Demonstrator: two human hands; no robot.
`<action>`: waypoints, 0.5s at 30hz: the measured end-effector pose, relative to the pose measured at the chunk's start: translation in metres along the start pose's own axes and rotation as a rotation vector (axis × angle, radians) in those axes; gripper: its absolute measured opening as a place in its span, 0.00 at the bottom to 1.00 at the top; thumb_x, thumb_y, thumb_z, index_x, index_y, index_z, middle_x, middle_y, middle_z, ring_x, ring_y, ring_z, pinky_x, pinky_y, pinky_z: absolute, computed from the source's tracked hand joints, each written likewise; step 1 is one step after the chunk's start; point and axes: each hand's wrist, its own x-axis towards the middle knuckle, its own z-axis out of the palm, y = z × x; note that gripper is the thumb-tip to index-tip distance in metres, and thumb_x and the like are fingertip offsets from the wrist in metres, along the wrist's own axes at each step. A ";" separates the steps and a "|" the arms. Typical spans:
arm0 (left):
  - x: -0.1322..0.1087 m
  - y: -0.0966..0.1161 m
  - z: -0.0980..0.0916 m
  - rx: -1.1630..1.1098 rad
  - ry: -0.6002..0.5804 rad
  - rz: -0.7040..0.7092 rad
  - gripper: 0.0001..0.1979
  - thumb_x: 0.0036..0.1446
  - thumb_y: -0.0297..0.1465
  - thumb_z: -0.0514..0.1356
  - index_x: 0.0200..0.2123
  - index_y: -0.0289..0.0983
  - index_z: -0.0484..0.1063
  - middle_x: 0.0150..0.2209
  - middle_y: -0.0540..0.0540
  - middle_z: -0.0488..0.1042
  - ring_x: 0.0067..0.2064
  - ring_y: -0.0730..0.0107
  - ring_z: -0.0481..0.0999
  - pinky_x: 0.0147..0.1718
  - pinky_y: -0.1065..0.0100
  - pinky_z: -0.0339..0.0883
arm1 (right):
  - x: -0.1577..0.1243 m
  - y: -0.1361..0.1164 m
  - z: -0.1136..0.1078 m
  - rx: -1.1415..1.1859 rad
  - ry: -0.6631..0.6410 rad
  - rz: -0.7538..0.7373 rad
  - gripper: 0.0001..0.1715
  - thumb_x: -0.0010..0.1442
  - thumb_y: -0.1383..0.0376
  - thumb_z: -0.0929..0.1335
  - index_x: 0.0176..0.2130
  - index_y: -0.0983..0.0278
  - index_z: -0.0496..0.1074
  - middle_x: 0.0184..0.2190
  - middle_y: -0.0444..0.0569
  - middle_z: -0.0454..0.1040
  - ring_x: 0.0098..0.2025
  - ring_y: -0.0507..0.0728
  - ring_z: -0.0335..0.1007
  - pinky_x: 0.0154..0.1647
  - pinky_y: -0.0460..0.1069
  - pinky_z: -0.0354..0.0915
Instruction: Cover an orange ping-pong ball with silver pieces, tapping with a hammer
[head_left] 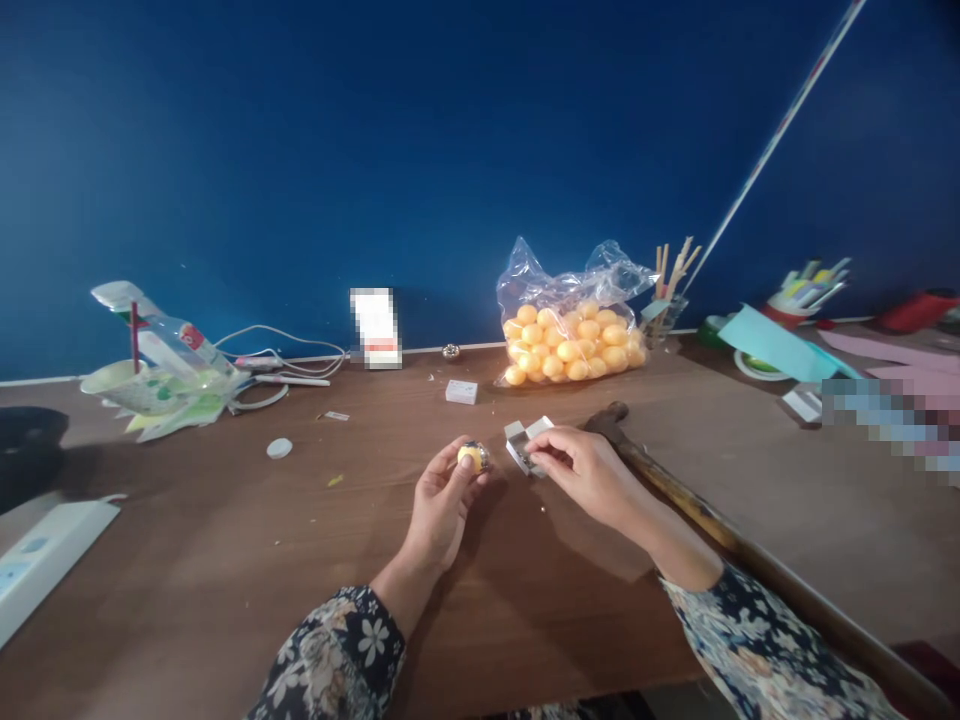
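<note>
My left hand point(448, 487) is closed around a small yellow ball point(470, 458), with the thumb on its front. Shiny silver studs cover part of the ball's right side. At the mouth of a small open white box point(517, 447), my right hand point(574, 465) has its thumb and fingertips pressed together. Small dark or metallic bits show inside the box, but whatever is in the pinch is too small to make out. Behind the hands lies a closed white box point(461, 391), and a silver-covered ball point(451, 352) rests by the wall.
A clear bag of yellow balls point(574, 345) stands against the blue wall. A long-handled hammer point(697, 510) lies right of my right forearm. To the left are a white round lid point(280, 448), a cluttered bowl point(161, 385) and a white power strip point(56, 560).
</note>
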 end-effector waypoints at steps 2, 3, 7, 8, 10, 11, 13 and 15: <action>0.000 0.000 0.000 0.002 0.000 0.004 0.19 0.45 0.32 0.69 0.43 0.35 0.73 0.37 0.46 0.77 0.35 0.73 0.77 0.36 0.71 0.71 | -0.010 0.002 -0.004 -0.074 -0.046 -0.013 0.08 0.60 0.67 0.64 0.35 0.61 0.74 0.33 0.46 0.78 0.34 0.54 0.73 0.37 0.47 0.65; 0.000 0.001 0.001 0.005 -0.004 0.007 0.20 0.45 0.32 0.69 0.43 0.35 0.73 0.37 0.46 0.77 0.35 0.74 0.77 0.36 0.71 0.71 | -0.015 0.003 -0.006 -0.111 -0.066 -0.009 0.09 0.60 0.68 0.64 0.35 0.60 0.74 0.33 0.46 0.77 0.35 0.54 0.73 0.38 0.47 0.65; 0.000 0.001 0.001 0.022 -0.021 0.013 0.20 0.46 0.32 0.69 0.43 0.35 0.72 0.36 0.46 0.77 0.35 0.72 0.77 0.35 0.72 0.70 | -0.033 0.006 -0.013 -0.225 -0.168 0.029 0.10 0.61 0.69 0.63 0.36 0.59 0.74 0.35 0.46 0.76 0.36 0.54 0.73 0.38 0.48 0.64; 0.000 0.001 0.001 0.025 -0.018 0.013 0.20 0.46 0.32 0.69 0.43 0.35 0.72 0.36 0.46 0.77 0.36 0.72 0.77 0.35 0.72 0.70 | -0.036 0.006 -0.013 -0.235 -0.198 0.037 0.10 0.61 0.69 0.64 0.36 0.59 0.74 0.35 0.45 0.76 0.35 0.54 0.73 0.38 0.48 0.64; 0.000 0.001 0.001 0.032 -0.013 0.010 0.20 0.46 0.32 0.69 0.43 0.35 0.72 0.36 0.46 0.77 0.35 0.72 0.78 0.36 0.72 0.71 | -0.039 0.003 -0.014 -0.233 -0.250 0.050 0.09 0.61 0.69 0.64 0.36 0.59 0.74 0.35 0.45 0.76 0.36 0.54 0.73 0.39 0.47 0.63; 0.000 0.001 0.001 0.035 -0.014 0.010 0.20 0.46 0.32 0.69 0.43 0.35 0.72 0.36 0.46 0.77 0.35 0.72 0.78 0.36 0.72 0.71 | -0.040 0.001 -0.013 -0.228 -0.271 0.055 0.09 0.61 0.69 0.64 0.37 0.59 0.74 0.36 0.45 0.76 0.37 0.54 0.73 0.39 0.47 0.63; -0.001 0.001 0.001 0.037 -0.021 0.010 0.19 0.47 0.32 0.68 0.43 0.35 0.72 0.37 0.46 0.77 0.36 0.73 0.78 0.36 0.72 0.71 | -0.040 -0.003 -0.009 -0.224 -0.303 0.071 0.10 0.61 0.69 0.64 0.37 0.60 0.74 0.37 0.46 0.76 0.38 0.55 0.73 0.40 0.47 0.63; -0.001 0.002 0.001 0.029 -0.022 0.007 0.19 0.47 0.32 0.68 0.43 0.35 0.72 0.37 0.47 0.77 0.36 0.73 0.78 0.36 0.73 0.71 | -0.039 -0.005 -0.003 -0.242 -0.323 0.081 0.09 0.60 0.70 0.64 0.36 0.60 0.74 0.37 0.47 0.76 0.39 0.56 0.74 0.40 0.47 0.63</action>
